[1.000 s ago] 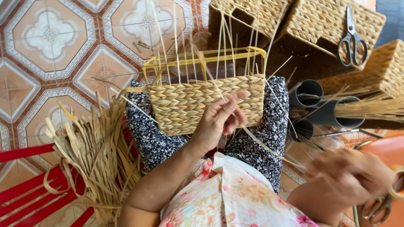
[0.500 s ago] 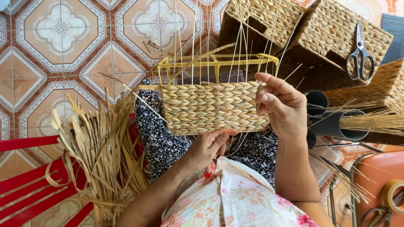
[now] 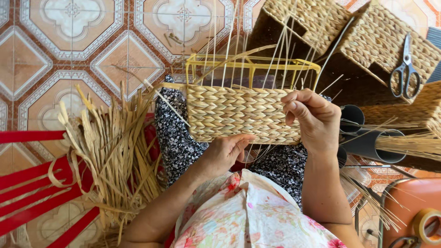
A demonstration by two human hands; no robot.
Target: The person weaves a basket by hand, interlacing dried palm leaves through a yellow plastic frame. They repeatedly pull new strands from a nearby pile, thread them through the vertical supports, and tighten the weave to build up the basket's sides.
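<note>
A half-woven straw basket [image 3: 239, 112] on a yellow wire frame [image 3: 250, 64] rests on my lap, with thin upright straws sticking out of its top. My left hand [image 3: 227, 151] cups the basket's lower edge from below, fingers curled against the weave. My right hand [image 3: 310, 115] is at the basket's right end, fingers pinched on a thin straw strand near the top of the weave. My lap is covered by dark flowered fabric [image 3: 172, 138].
A bundle of dried straw strips [image 3: 115, 151] lies to the left over a red slatted seat [image 3: 32, 183]. Finished woven baskets [image 3: 321, 20] stand at the upper right, scissors [image 3: 404, 69] on one. Dark tubes [image 3: 367, 142] with straw, an orange container [image 3: 406, 202] and a tape roll [image 3: 427, 225] sit at right.
My right hand came up from the lower right to the basket's right end. My left hand dropped from the basket's front face to its lower edge. The view shifted slightly.
</note>
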